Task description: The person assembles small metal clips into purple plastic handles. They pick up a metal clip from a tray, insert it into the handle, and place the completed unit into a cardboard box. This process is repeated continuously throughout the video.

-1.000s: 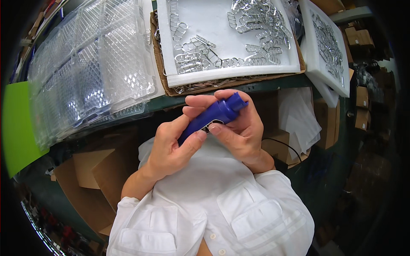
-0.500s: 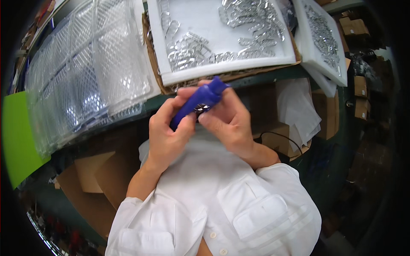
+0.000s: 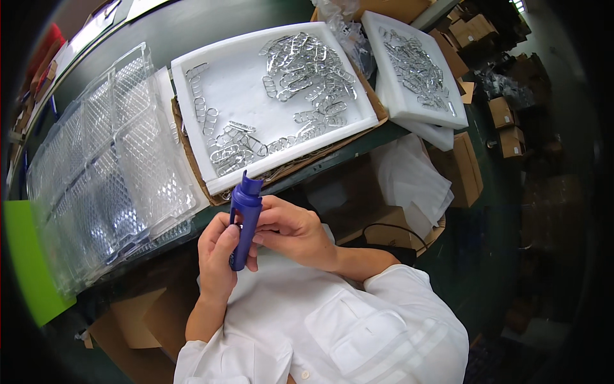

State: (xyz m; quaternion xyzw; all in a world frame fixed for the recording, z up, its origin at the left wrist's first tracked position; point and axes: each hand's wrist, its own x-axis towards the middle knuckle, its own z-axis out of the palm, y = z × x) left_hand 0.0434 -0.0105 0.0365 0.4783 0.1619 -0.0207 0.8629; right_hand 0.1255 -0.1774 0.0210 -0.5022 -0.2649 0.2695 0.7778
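Note:
A blue-violet plastic tube (image 3: pixel 249 214) stands nearly upright between my hands, with a narrower notched collar at its top and a slot down its side. My left hand (image 3: pixel 216 259) is closed round its lower left side, the thumb pressed near the slot, where a small shiny bit shows. From the right, my right hand (image 3: pixel 297 233) has its fingers bent against the tube, the thumb by its right edge. Some of the right fingertips are hidden behind the tube. Just beyond lies a white foam tray (image 3: pixel 291 155) holding many looped metal wire clips (image 3: pixel 307 67).
Clear plastic blister trays (image 3: pixel 96 166) are stacked at the left, beside a bright green sheet (image 3: pixel 32 262). A second foam tray (image 3: pixel 377 32) with metal pieces leans at the right. Cardboard boxes (image 3: pixel 457 163) and white sheets (image 3: pixel 409 179) sit below the bench edge.
The tube has swung from a slant to nearly upright, and both hands have moved lower and left in view. My head view has shifted, showing more of the bench.

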